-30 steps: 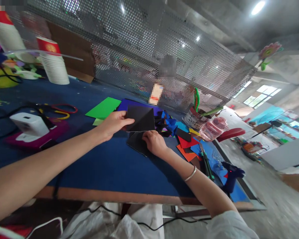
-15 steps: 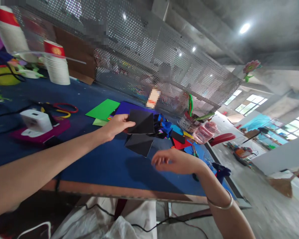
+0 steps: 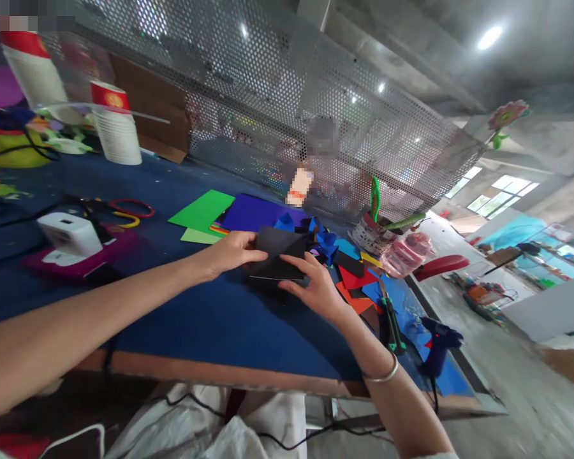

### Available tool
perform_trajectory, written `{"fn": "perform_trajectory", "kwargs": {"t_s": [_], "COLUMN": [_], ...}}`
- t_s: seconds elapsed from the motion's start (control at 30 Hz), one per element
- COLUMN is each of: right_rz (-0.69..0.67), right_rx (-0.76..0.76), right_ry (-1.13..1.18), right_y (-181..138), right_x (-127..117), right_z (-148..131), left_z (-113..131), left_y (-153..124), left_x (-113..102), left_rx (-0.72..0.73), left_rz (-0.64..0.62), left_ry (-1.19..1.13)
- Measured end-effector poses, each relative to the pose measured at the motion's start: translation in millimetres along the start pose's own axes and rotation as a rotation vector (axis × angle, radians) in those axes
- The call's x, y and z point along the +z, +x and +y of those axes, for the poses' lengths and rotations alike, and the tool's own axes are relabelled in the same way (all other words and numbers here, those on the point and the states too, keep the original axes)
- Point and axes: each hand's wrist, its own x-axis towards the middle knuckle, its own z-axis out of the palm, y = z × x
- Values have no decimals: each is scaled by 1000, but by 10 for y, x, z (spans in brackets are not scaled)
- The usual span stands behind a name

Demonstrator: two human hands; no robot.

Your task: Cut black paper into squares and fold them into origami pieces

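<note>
A square of black paper (image 3: pixel 280 242) is raised a little above the blue table, gripped at its left edge by my left hand (image 3: pixel 236 252), thumb on top and fingers behind. My right hand (image 3: pixel 318 287) reaches in from the right. Its stretched fingers touch the face of the paper near the right edge, while the thumb is spread apart below the front edge. Dark shadow lies under the sheet, and a second black piece cannot be made out there. Crumpled blue and black paper pieces (image 3: pixel 326 245) lie just behind.
Green paper (image 3: pixel 203 210) and dark blue paper (image 3: pixel 258 211) lie behind my left hand. Right of my hands are red paper (image 3: pixel 356 275), a green-handled cutting tool (image 3: pixel 392 325) and a glue gun (image 3: pixel 437 347). A white charger (image 3: pixel 69 234) and paper cups (image 3: pixel 117 134) stand left.
My right hand has moved left and up to the black paper. My left hand has brought the paper slightly down and right. The lower black sheet no longer shows.
</note>
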Motion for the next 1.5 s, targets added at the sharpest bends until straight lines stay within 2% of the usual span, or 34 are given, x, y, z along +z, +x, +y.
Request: {"fn": "perform_trajectory", "kwargs": {"t_s": [0.13, 0.33, 0.63, 0.87, 1.07, 1.27, 1.5], "right_rz": [65, 81, 22, 134, 172, 207, 239], "right_rx": [32, 49, 0, 4, -28, -48, -50], "right_ry": [32, 101, 65, 49, 65, 176, 127], "right_y": [-47, -43, -90, -56, -57, -45, -42], "right_x": [-30, 47, 116, 128, 126, 152, 151], "right_z": [1, 58, -26, 65, 109, 159, 158], "left_z": [-16, -80, -83, -70, -40, -81, -88], "left_y": [-14, 1, -32, -29, -51, -39, -25], "left_x": [48, 30, 54, 53, 73, 74, 54], "left_rx": [-24, -39, -33, -38, -42, -46, -40], "left_rz": [-53, -54, 5, 1, -15, -24, -36], "left_ry": [5, 14, -36, -54, -75, -112, -212]}}
